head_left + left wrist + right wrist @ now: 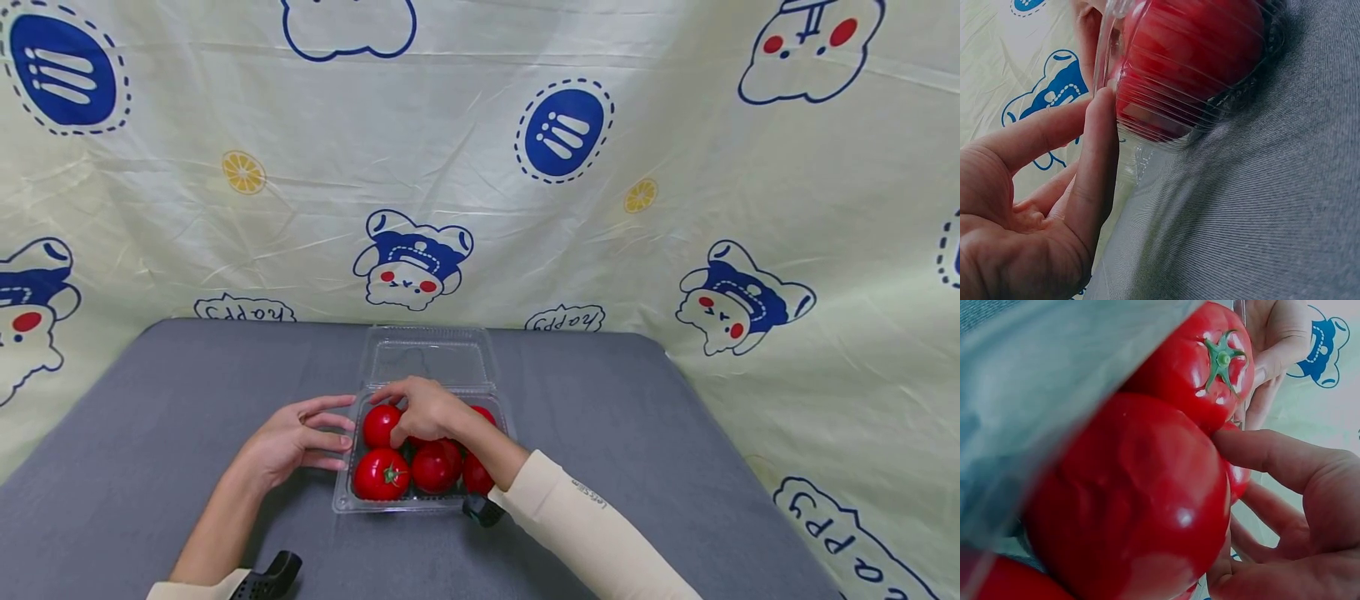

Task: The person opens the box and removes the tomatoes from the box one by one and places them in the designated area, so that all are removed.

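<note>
Head view: my right hand (pixel 426 410) curls round a round, glossy red tomato (pixel 380 426) in the clear plastic box (pixel 397 506) on the grey bench (pixel 592 442); my left hand (pixel 285 442), fingers extended, touches the rim. Probably slick, bruisable: cup its sides.

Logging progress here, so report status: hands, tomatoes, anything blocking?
Left hand touching clear container at its left side. Right hand curled round far-left tomato. Other tomatoes inside container. Lid folded back, nothing visibly blocking.

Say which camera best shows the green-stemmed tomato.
Right wrist: the tomato and its green stem appear large and close. The head view shows it small, in the near left corner of the clear box. Left wrist shows red through ribbed plastic but no stem, so I can't identify it.
</note>
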